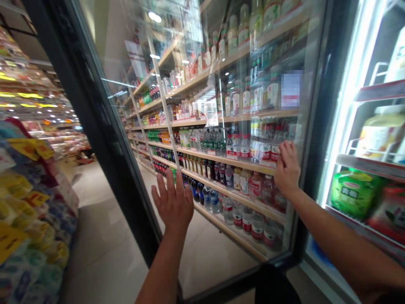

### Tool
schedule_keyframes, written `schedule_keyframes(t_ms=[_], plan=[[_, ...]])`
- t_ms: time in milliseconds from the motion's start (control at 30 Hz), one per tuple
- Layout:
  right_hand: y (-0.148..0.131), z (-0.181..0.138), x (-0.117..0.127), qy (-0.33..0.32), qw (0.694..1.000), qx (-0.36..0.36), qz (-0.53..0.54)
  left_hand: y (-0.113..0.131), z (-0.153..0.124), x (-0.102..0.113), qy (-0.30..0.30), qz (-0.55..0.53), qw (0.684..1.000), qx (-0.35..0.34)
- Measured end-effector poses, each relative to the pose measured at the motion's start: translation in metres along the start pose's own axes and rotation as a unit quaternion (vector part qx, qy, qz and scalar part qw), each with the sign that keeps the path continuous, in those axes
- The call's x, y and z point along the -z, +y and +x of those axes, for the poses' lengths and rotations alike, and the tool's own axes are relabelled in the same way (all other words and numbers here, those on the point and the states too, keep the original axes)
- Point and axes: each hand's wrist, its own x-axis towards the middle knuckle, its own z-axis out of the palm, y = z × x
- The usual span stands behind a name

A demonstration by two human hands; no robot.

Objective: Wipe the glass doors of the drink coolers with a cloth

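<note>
A glass door (215, 257) with a dark frame stands swung out in front of me. My left hand (174, 200) is raised at the glass near the left part of the frame, open with its fingers spread. Further right, my right hand (287, 171) is at the glass near the hinge-side frame, its fingers together and slightly bent, with nothing visible in it. Whether each palm presses on the pane is hard to tell. Shelves (228, 159) of bottled drinks show in the glass behind both hands. A small pale label (291, 88), blurred out, is above my right hand.
At the right is a lit fridge shelf (363, 162) with a green package (354, 192), a red package (390, 211) and a pale bottle (379, 131). On the left, a display of yellow and blue packages (34, 215) borders the tiled floor (104, 236) of the aisle.
</note>
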Motion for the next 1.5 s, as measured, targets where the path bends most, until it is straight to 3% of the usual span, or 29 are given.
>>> schedule_keyframes(t_ms=[133,233,333,467,600,900,1000,1133,1333,1400,1500], plan=[[-0.027,-0.002,-0.006,-0.042,0.998,0.032,0.022,0.0,-0.001,-0.001,-0.001,-0.005,1.0,0.003],[-0.053,-0.012,-0.014,-0.081,0.989,0.108,0.062,-0.001,-0.001,0.0,0.002,-0.009,1.0,-0.001],[-0.076,-0.002,-0.024,-0.091,0.978,0.162,0.093,0.0,0.0,0.001,0.008,-0.008,1.0,-0.009],[-0.103,0.03,-0.04,-0.082,0.98,0.145,0.104,0.001,0.001,0.003,0.009,0.029,0.999,-0.023],[-0.122,0.026,-0.048,-0.071,0.98,0.151,0.112,0.001,0.0,0.003,0.003,0.03,0.999,-0.02],[-0.139,0.024,-0.054,-0.097,0.975,0.176,0.093,-0.003,0.0,0.0,-0.013,-0.021,1.0,-0.008],[-0.142,0.0,-0.051,-0.1,0.978,0.165,0.08,-0.003,0.001,0.002,-0.011,-0.037,0.999,-0.006],[-0.145,-0.034,-0.045,-0.155,0.962,0.211,0.084,-0.003,0.0,0.002,-0.016,-0.049,0.999,-0.005],[-0.156,-0.014,-0.053,-0.161,0.966,0.183,0.088,-0.001,0.0,0.004,-0.024,-0.05,0.998,0.003],[-0.159,-0.02,-0.056,-0.162,0.968,0.175,0.083,0.0,0.0,0.006,-0.031,-0.037,0.999,0.001],[-0.162,-0.046,-0.055,-0.176,0.955,0.226,0.084,0.0,0.001,0.007,-0.039,-0.017,0.999,-0.005]])
